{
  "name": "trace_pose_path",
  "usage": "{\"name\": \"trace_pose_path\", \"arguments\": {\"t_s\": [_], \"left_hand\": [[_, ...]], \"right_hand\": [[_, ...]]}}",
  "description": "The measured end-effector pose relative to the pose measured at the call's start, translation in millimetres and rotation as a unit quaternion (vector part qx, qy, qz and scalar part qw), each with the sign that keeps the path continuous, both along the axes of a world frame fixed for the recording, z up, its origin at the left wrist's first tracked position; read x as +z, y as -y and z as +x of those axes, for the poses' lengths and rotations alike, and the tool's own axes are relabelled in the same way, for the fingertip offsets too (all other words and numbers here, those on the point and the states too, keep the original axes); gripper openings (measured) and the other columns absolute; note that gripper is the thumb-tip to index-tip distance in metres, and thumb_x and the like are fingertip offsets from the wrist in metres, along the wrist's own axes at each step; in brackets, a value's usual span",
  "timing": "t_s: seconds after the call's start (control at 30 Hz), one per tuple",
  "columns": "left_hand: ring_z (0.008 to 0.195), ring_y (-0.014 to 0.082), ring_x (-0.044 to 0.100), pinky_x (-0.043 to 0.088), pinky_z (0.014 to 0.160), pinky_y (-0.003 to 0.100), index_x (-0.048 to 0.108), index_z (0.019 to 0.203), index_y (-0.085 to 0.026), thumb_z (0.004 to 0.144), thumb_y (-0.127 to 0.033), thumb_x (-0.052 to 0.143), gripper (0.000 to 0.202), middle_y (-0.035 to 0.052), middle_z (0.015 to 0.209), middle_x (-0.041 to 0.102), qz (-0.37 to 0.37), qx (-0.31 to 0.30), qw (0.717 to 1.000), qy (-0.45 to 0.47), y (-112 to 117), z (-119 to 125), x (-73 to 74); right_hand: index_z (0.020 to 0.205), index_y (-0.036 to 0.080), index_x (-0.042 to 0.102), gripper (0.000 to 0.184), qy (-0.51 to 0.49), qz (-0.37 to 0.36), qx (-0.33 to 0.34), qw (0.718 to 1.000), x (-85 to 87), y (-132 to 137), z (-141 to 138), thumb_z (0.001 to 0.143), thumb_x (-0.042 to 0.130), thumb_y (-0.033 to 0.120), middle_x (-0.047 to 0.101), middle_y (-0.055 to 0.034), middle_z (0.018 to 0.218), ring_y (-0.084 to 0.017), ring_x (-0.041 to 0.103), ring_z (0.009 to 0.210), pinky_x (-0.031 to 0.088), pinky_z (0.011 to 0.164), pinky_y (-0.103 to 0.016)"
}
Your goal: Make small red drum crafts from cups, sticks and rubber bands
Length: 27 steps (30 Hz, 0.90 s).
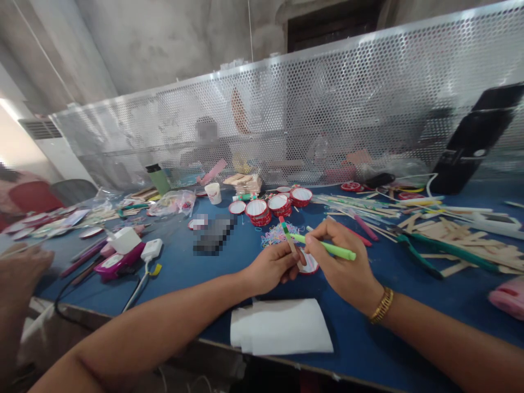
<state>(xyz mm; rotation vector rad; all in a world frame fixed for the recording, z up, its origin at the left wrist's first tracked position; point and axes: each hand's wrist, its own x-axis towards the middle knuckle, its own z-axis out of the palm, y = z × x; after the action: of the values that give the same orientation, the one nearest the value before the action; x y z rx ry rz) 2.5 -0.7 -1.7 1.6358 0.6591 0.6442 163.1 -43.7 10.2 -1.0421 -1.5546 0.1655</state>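
Note:
My left hand (268, 268) pinches a flat wooden craft stick (289, 240), held tilted with its tip up. Red and green bands of colour show near that tip. In my right hand (346, 273) is a light green marker (339, 250), gripped like a pen, its front end close to the stick. Below both hands lies a round red-rimmed piece (311, 265), partly covered by my fingers. Just behind them is a pile of thin pastel loops (272, 236). A folded white sheet (282, 327) rests at the table's front edge, under my wrists.
Green-handled pliers (420, 256) and loose wooden sticks (462, 248) lie to the right. Small red-rimmed drum-like pieces (257, 212) and a paper cup (213, 194) stand behind. Chargers (151, 249) and another person's hand (28, 265) are at left. A perforated metal screen (327, 120) borders the back.

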Motion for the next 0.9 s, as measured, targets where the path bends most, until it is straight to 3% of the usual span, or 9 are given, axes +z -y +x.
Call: {"name": "trace_pose_path", "arguments": {"t_s": [0.6, 0.9], "left_hand": [[0.043, 0.0046, 0.037, 0.026, 0.041, 0.019, 0.049, 0.081, -0.016, 0.085, -0.061, 0.052, 0.045, -0.0052, 0.057, 0.048, 0.012, -0.005, 1.000, -0.014, 1.0, 0.1, -0.9], [0.042, 0.0048, 0.037, 0.026, 0.041, 0.019, 0.052, 0.084, -0.015, 0.086, -0.055, 0.052, 0.039, -0.0047, 0.058, 0.049, 0.004, -0.001, 1.000, -0.009, 1.2, 0.3, 1.3]], "right_hand": [[0.070, 0.022, 0.052, 0.019, -0.002, -0.013, 0.022, 1.000, -4.0, -1.2, -0.5, 0.088, 0.054, 0.023, 0.058, 0.0007, 0.068, -0.016, 0.052, 0.070, 0.039, 0.068, -0.033], [0.067, 0.022, 0.050, 0.020, 0.008, -0.011, -0.013, 1.000, 1.3, -2.2, 0.7, 0.086, 0.053, 0.020, 0.056, 0.0014, 0.064, -0.016, 0.051, 0.066, 0.038, 0.066, -0.032]]}}
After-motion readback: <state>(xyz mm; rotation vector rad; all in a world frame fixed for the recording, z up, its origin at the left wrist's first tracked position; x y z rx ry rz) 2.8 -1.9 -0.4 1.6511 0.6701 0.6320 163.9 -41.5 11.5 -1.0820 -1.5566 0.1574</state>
